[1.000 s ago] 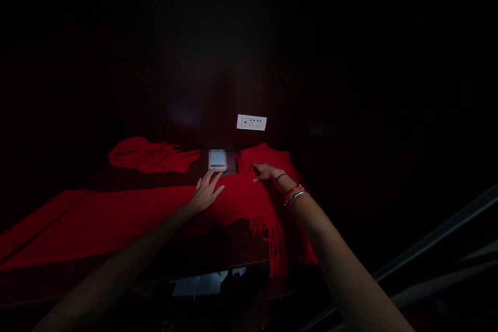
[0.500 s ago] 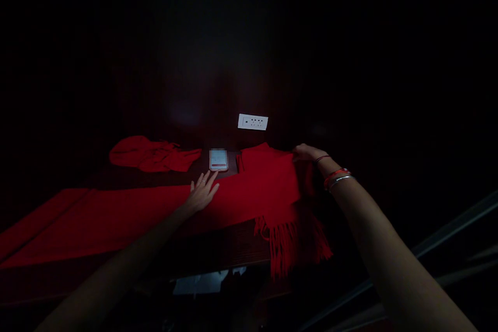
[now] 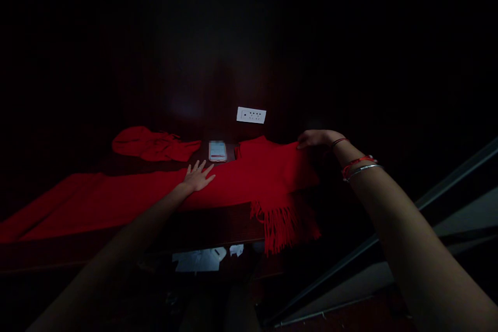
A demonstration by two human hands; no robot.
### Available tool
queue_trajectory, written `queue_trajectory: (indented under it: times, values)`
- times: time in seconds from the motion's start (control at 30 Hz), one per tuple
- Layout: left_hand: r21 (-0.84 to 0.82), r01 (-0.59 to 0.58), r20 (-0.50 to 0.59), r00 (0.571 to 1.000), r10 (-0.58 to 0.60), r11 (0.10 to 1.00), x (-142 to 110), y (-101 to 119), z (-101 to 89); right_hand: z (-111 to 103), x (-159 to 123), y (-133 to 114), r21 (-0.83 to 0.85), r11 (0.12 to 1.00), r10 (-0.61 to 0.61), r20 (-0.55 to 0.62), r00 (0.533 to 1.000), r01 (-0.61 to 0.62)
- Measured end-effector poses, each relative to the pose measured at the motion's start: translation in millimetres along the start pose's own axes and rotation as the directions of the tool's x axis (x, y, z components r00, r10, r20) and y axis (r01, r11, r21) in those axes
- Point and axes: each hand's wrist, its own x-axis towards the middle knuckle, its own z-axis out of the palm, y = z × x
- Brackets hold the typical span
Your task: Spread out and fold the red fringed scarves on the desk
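Observation:
A long red scarf (image 3: 136, 194) stretches across the dark table, its fringe (image 3: 278, 225) hanging over the front edge at the right. My left hand (image 3: 198, 177) lies flat on the scarf with fingers spread, just below a phone (image 3: 217, 151) with a lit screen. At the scarf's upper right corner, my right hand (image 3: 315, 138) pinches the cloth between closed fingers. The right part of the scarf is folded in layers, partly in shadow.
Another bunched red cloth (image 3: 153, 144) lies at the back left. A white wall socket (image 3: 251, 115) sits behind the table. White papers (image 3: 198, 259) show below the front edge. A pale bar (image 3: 322, 282) runs diagonally at the right.
My right hand has moved right, drawing the scarf's corner outward with it. My left hand stays on the scarf, fingers spread wider. The whole view has shifted slightly.

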Motion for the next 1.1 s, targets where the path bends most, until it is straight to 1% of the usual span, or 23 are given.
queue_trajectory:
  times: [0.07, 0.13, 0.17, 0.2, 0.27, 0.33, 0.37, 0.43, 0.5, 0.53, 0.57, 0.63, 0.67, 0.7, 0.73, 0.77, 0.8, 0.83, 0.87, 0.9, 0.93, 1.0, 1.1]
  values:
    - [0.018, -0.011, -0.084, 0.996, 0.012, 1.000, -5.4, 8.4, -2.6, -0.4, 2.2, -2.4, 0.010, 1.000, -0.012, -0.055, 0.998, 0.013]
    - [0.021, -0.064, -0.160, 0.985, 0.066, 0.998, -11.2, 18.2, -3.8, -1.8, 5.6, -4.0, -0.058, 0.998, 0.003, -0.139, 0.990, -0.012]
    - [0.008, -0.101, -0.169, 0.980, 0.101, 0.995, -13.9, 23.0, -3.7, -3.1, 7.1, -4.5, -0.102, 0.994, 0.025, -0.178, 0.984, -0.044]
    - [-0.016, -0.138, -0.154, 0.979, 0.134, 0.990, -16.1, 27.4, -3.2, -4.8, 8.2, -4.8, -0.140, 0.987, 0.047, -0.211, 0.976, -0.078]
    - [-0.078, -0.188, -0.088, 0.980, 0.181, 0.979, -19.0, 34.3, -1.3, -8.3, 9.2, -5.4, -0.184, 0.972, 0.098, -0.260, 0.961, -0.149]
    - [-0.111, -0.201, -0.062, 0.979, 0.195, 0.973, -20.5, 38.8, 0.4, -9.1, 9.3, -6.9, -0.192, 0.953, 0.168, -0.308, 0.936, -0.235]
    - [-0.107, -0.199, -0.086, 0.978, 0.191, 0.974, -21.3, 40.4, 0.7, -7.2, 9.6, -8.3, -0.192, 0.939, 0.208, -0.338, 0.918, -0.284]
    - [-0.065, -0.212, -0.191, 0.962, 0.196, 0.975, -24.3, 43.8, -0.4, 3.3, 11.6, -12.7, -0.184, 0.912, 0.274, -0.395, 0.877, -0.368]
    - [-0.004, -0.293, -0.281, 0.918, 0.280, 0.956, -30.4, 47.8, -3.7, 22.7, 16.1, -19.9, -0.174, 0.904, 0.286, -0.435, 0.854, -0.391]
    - [0.020, -0.365, -0.289, 0.889, 0.355, 0.931, -34.7, 50.1, -5.9, 34.9, 19.1, -24.8, -0.174, 0.910, 0.269, -0.445, 0.854, -0.378]
    - [0.034, -0.445, -0.270, 0.858, 0.437, 0.895, -39.6, 52.4, -8.4, 47.8, 22.1, -30.8, -0.176, 0.919, 0.244, -0.451, 0.858, -0.354]
    - [0.038, -0.576, -0.189, 0.798, 0.572, 0.816, -49.9, 56.3, -13.1, 73.0, 27.6, -46.4, -0.183, 0.948, 0.164, -0.426, 0.890, -0.262]
    - [0.040, -0.615, -0.152, 0.775, 0.614, 0.787, -54.7, 57.7, -15.0, 84.5, 29.2, -56.1, -0.185, 0.963, 0.107, -0.399, 0.911, -0.194]
    - [0.049, -0.636, -0.129, 0.761, 0.636, 0.770, -58.9, 58.6, -16.7, 95.0, 29.8, -66.9, -0.186, 0.976, 0.035, -0.365, 0.930, -0.110]
    - [0.065, -0.644, -0.116, 0.754, 0.646, 0.763, -62.2, 58.8, -18.0, 104.5, 29.1, -78.4, -0.184, 0.983, -0.049, -0.330, 0.943, -0.013]
    - [0.085, -0.646, -0.107, 0.751, 0.651, 0.759, -64.7, 58.6, -19.1, 113.4, 27.1, -90.2, -0.178, 0.981, -0.134, -0.305, 0.943, 0.082]
    - [0.105, -0.648, -0.098, 0.748, 0.656, 0.755, -66.2, 58.0, -19.9, 121.8, 23.9, -101.7, -0.164, 0.966, -0.243, -0.291, 0.925, 0.202]
    - [0.126, -0.651, -0.089, 0.744, 0.662, 0.749, -67.0, 57.1, -20.6, 130.0, 19.8, -112.4, -0.121, 0.914, -0.405, -0.309, 0.861, 0.387]
    - [0.145, -0.657, -0.080, 0.738, 0.670, 0.740, -67.2, 56.1, -21.3, 137.9, 15.1, -122.0, -0.096, 0.859, -0.505, -0.322, 0.801, 0.504]
    - [0.159, -0.665, -0.072, 0.729, 0.681, 0.729, -66.8, 55.2, -21.9, 145.4, 10.2, -130.0, -0.091, 0.821, -0.560, -0.318, 0.765, 0.564]
    - [0.168, -0.672, -0.069, 0.722, 0.688, 0.722, -66.0, 54.3, -22.5, 152.5, 5.6, -136.2, -0.098, 0.806, -0.581, -0.315, 0.750, 0.584]
    - [0.171, -0.676, -0.066, 0.718, 0.693, 0.717, -63.9, 52.9, -23.8, 164.0, -2.2, -144.0, -0.145, 0.836, -0.546, -0.315, 0.776, 0.529]
    - [0.158, -0.667, -0.063, 0.729, 0.682, 0.728, -61.5, 51.7, -25.1, 173.8, -8.0, -148.9, -0.223, 0.886, -0.463, -0.356, 0.812, 0.408]
